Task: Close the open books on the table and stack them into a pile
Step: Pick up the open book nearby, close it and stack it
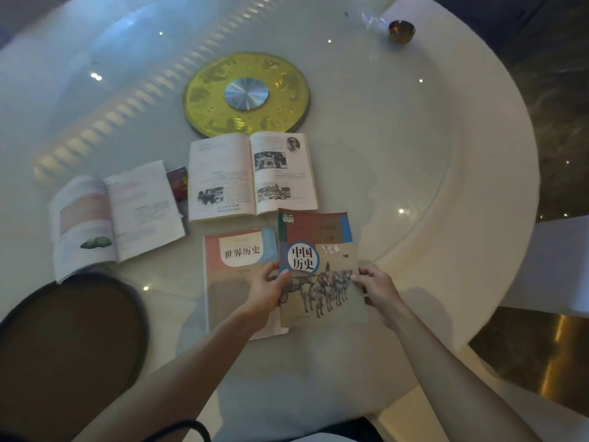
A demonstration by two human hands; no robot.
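1. Grey-and-red cover, horse-drawn chariot print: closed book (318,269) sits lower centre of the frame, held by both hands and overlapping the right edge of a second closed book (237,279) with a salmon and white cover.
2. Grip state: left hand (266,293) clamped on the held book's left edge, thumb on the cover; right hand (377,290) clamped on its right edge. Whether the book is fully clear of the desk, can't tell.
3. Step in hand, my read: landing this book on the salmon one to start the pile. Do it well by shifting it left until spines and corners line up, lowering it flat, then releasing both sides together so it doesn't skew.
4. Held book looks thin, soft-cover, glossy; likely to slide on the cover below, so square it after release.
5. Not yet closed: open book (251,175) with black-and-white photos, centre frame just above the pair; another open book (118,215) with paler pages, left of centre.
6. Outward: small dark red item (178,183) between the open books, gold disc (247,94) upper centre, white round desk (446,186), dark round tray (68,342) lower left.
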